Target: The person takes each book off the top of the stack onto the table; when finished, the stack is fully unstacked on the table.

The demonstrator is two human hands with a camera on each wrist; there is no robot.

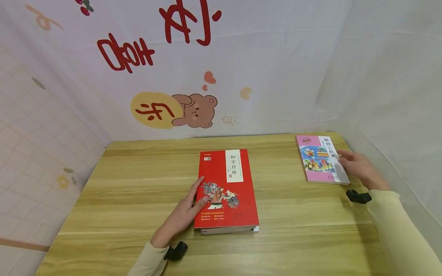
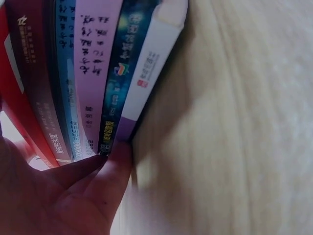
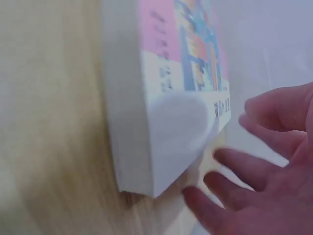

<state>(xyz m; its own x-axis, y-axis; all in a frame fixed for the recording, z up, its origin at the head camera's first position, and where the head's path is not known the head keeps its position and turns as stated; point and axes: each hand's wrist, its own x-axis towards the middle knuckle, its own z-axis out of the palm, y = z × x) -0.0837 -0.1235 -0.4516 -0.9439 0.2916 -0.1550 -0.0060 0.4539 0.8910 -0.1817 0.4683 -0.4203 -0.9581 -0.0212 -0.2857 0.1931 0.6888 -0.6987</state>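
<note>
A stack of several books topped by a red book (image 1: pixel 226 191) lies mid-table. My left hand (image 1: pixel 186 211) rests against its left side, thumb on the red cover and fingers along the edge. In the left wrist view the fingers touch the spines, among them a maroon book (image 2: pixel 41 83), a lilac book (image 2: pixel 93 63) and a dark teal book (image 2: pixel 122 63). A pink-and-white book (image 1: pixel 319 159) lies face up at the back right. Beside its right edge is my right hand (image 1: pixel 357 166), and the right wrist view shows its fingers (image 3: pixel 249 166) spread and loosely bent, apart from the book.
The wooden table (image 1: pixel 145 180) has room left of the stack and between the stack and the pink-and-white book. Behind it hangs a white cloth (image 1: pixel 276 76) with red characters and a bear. Another white cloth wall (image 1: pixel 397 115) stands close to my right arm.
</note>
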